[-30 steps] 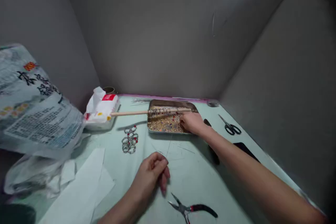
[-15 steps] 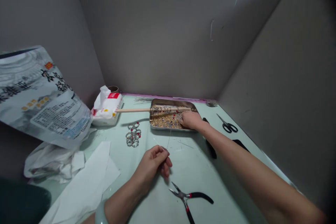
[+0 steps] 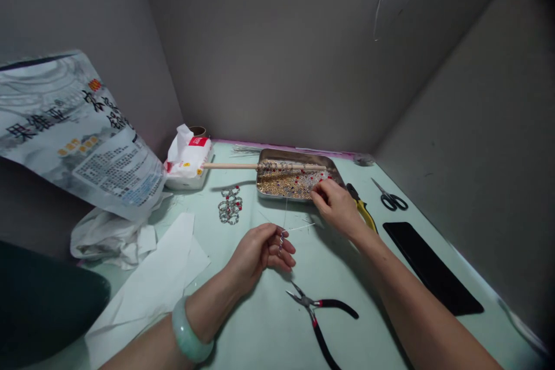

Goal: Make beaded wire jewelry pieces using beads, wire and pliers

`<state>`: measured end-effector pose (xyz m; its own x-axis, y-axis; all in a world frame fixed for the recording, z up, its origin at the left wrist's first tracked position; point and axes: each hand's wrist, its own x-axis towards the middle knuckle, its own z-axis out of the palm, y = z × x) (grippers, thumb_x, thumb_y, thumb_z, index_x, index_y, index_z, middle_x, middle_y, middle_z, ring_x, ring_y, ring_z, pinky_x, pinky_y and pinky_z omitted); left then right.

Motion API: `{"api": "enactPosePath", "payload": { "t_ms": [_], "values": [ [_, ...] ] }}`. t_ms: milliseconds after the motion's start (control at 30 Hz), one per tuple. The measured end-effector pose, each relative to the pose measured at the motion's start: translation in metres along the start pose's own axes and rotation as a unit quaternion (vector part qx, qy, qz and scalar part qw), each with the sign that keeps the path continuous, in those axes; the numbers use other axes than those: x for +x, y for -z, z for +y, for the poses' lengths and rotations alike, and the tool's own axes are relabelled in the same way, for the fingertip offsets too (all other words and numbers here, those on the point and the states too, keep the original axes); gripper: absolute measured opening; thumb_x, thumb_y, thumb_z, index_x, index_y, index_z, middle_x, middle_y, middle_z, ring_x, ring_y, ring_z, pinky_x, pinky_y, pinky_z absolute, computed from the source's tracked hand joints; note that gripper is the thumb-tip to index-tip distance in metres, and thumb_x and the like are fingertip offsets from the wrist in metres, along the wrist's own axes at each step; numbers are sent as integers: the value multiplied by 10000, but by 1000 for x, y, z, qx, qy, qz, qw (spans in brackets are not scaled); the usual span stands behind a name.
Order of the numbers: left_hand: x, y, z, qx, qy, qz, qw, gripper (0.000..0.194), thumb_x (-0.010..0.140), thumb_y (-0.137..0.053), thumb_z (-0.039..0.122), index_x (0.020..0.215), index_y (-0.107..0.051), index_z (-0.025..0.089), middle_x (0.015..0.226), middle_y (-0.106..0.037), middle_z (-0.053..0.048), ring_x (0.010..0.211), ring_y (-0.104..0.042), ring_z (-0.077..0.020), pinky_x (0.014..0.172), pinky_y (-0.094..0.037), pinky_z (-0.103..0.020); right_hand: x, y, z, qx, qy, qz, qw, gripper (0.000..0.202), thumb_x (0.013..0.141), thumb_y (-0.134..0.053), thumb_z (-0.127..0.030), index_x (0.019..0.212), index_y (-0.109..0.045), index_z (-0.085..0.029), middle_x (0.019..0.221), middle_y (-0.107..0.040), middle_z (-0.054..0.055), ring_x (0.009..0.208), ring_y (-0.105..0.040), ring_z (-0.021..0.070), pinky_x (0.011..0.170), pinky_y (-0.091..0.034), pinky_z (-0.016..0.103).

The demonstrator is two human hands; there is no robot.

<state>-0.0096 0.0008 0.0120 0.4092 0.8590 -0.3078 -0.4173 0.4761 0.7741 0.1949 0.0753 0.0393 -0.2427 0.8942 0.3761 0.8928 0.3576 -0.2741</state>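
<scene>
My left hand [image 3: 266, 251] pinches a thin wire piece [image 3: 281, 243] with a small twisted, beaded part lying across its fingers; fine wire ends stick out from it. My right hand [image 3: 332, 202] is closed in a pinch at the near right edge of a metal tray [image 3: 303, 199]; what its fingertips hold is too small to make out. Gold, clear and red beads [image 3: 281, 185] fill the tray. Across it lies a wooden stick [image 3: 229, 166] wound with beaded wire. Several beaded rings [image 3: 230, 208] rest left of the tray. Black-handled pliers [image 3: 307, 302] lie open near me.
Scissors [image 3: 391, 201], yellow-handled cutters [image 3: 366, 214] and a black phone-like slab [image 3: 429, 266] are at the right. At the left are a tissue pack [image 3: 189, 162], a large printed bag [image 3: 87, 139] and white paper [image 3: 151, 283]. Grey walls enclose the table.
My right hand has drawn back from inside the tray toward its near edge. My left hand has turned, its fingers more spread, showing the twisted wire. The view has shifted slightly.
</scene>
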Motion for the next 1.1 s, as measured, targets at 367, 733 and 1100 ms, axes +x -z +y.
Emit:
{"api": "enactPosePath", "payload": {
  "t_ms": [367, 733, 1100],
  "values": [
    [-1, -1, 2, 19, 5, -1, 1000, 225, 859, -477, 316, 865, -539, 100, 743, -656, -118, 585, -653, -187, 516, -515, -279, -16, -6, -9, 182, -4, 84, 980, 157, 877, -501, -230, 757, -589, -180, 739, -584, 23, 705, -540, 157, 668, -401, 272],
    [1, -4, 0, 72, -4, 13, 997, 206, 816, -595, 318, 811, -538, 120, 707, -637, -66, 505, -596, -117, 501, -497, -246, 2, 2, 3, 198, -123, 3, 972, 276, 858, -445, -331, 809, -662, -167, 712, -644, 39, 690, -579, 172, 640, -423, 258],
    [2, -5, -2, 104, -9, -2, 995, 213, 819, -592, 315, 748, -518, 129, 667, -631, -50, 448, -560, -91, 469, -449, -224, 40, 2, 22, 53, -114, -91, 988, 300, 851, -440, -310, 796, -704, -179, 781, -695, 56, 730, -593, 181, 640, -375, 250]
  ]
}}
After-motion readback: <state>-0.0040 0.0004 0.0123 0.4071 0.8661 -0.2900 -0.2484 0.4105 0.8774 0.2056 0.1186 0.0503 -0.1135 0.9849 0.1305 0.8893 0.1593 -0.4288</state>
